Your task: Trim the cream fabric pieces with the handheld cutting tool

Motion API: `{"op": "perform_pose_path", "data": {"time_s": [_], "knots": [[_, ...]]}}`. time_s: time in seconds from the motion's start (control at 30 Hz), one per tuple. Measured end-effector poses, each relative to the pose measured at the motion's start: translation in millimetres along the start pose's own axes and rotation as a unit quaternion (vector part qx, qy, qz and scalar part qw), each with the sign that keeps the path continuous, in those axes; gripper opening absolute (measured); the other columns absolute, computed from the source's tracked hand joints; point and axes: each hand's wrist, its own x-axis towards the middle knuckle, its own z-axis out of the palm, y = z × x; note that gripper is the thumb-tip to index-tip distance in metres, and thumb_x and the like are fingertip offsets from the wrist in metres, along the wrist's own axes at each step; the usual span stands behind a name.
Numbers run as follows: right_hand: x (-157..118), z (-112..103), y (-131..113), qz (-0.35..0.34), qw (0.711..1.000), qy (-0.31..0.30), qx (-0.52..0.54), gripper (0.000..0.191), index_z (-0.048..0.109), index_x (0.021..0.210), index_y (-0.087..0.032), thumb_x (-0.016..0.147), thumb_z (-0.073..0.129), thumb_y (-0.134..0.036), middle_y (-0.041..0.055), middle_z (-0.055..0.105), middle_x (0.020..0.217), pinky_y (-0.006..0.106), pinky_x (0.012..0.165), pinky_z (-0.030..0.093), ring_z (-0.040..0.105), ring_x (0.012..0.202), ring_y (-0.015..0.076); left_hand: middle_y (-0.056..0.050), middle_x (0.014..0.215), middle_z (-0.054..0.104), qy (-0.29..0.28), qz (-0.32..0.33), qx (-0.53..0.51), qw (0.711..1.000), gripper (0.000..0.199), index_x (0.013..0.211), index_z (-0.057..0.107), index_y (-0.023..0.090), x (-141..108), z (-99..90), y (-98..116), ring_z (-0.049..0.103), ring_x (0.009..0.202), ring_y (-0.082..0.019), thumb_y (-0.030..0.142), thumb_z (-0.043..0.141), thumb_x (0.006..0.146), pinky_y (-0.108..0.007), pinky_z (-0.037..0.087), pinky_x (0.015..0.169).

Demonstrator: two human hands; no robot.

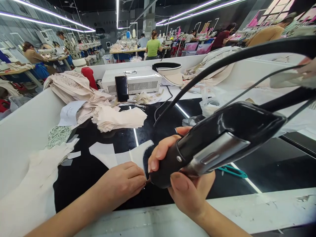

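My right hand [190, 194] is wrapped around a black corded handheld tool [222, 138] with a silver metal side plate. The tool tilts down to the left, and its working end is hidden behind its body and my fingers. My left hand [125, 181] lies on a white fabric piece [123, 156] with a curved edge. Its fingers are pressed together at the edge of the piece, close beside the tool's lower end. A dark curved part [146, 159] shows between the two hands.
Pale cut pieces [118, 118] are stacked on the black tabletop [163, 112]. Light green cords [58, 135] lie at left, near draped fabric. Behind stand a phone [121, 89], a white box [133, 80] and a visor [170, 72]. A teal cutter [233, 171] lies right. Thick cables arch overhead.
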Motion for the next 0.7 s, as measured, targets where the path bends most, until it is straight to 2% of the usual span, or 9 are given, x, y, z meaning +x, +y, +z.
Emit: {"op": "perform_pose_path", "data": {"time_s": [0.07,0.23,0.4,0.5,0.6,0.7], "knots": [[0,1,0,-0.002,1.0,0.0,-0.005,0.042,0.048,0.125,-0.03,0.094,0.073,-0.044,-0.0008,0.06,0.081,0.028,0.044,0.052,0.055,0.055,0.0152,-0.005,0.094,0.07,-0.005,0.003,-0.005,1.0,0.019,0.101,0.063,0.016,0,-0.3,-1,0.067,0.088,-0.018,0.018,0.046,0.11,-0.03,0.059,0.083],[0,1,1,-0.008,1.0,-0.004,0.012,0.026,0.053,0.111,-0.029,0.095,0.072,-0.039,-0.0008,0.06,0.082,0.027,0.044,0.052,0.054,0.056,0.0141,-0.005,0.095,0.07,-0.007,-0.005,-0.009,1.0,0.018,0.103,0.063,0.016,-2,-0.5,-1,0.067,0.087,-0.018,0.019,0.047,0.109,-0.03,0.059,0.08],[-1,0,3,-0.012,1.0,-0.005,0.018,0.024,0.054,0.108,-0.029,0.095,0.072,-0.038,-0.001,0.06,0.083,0.027,0.045,0.051,0.054,0.057,0.0142,-0.005,0.096,0.069,-0.011,-0.019,-0.019,1.0,0.021,0.102,0.064,0.016,-3,-4.1,0,0.067,0.089,-0.017,0.02,0.045,0.11,-0.028,0.06,0.08],[0,0,2,-0.01,1.0,-0.004,-0.001,0.03,0.053,0.116,-0.03,0.095,0.071,-0.041,-0.0012,0.06,0.081,0.027,0.044,0.051,0.054,0.055,0.0146,-0.006,0.103,0.071,-0.02,-0.018,-0.016,0.999,0.017,0.105,0.065,0.016,-4,-8.1,-1,0.069,0.098,-0.018,0.018,0.049,0.109,-0.03,0.061,0.089],[1,1,1,-0.003,1.0,-0.001,-0.004,0.042,0.049,0.128,-0.03,0.095,0.072,-0.042,-0.0011,0.059,0.081,0.028,0.043,0.05,0.053,0.054,0.0147,-0.007,0.107,0.073,-0.017,0.019,0.005,1.0,0.017,0.109,0.065,0.014,-6,-9.9,-5,0.07,0.106,-0.019,0.015,0.049,0.109,-0.034,0.059,0.1],[1,2,0,-0.004,1.0,-0.002,0.006,0.043,0.05,0.13,-0.031,0.095,0.072,-0.04,-0.0012,0.059,0.083,0.026,0.043,0.051,0.053,0.056,0.0141,-0.007,0.112,0.074,-0.012,0.043,0.052,0.998,0.017,0.112,0.065,0.012,-12,-7.3,-9,0.07,0.108,-0.02,0.016,0.049,0.109,-0.036,0.059,0.103]]}}
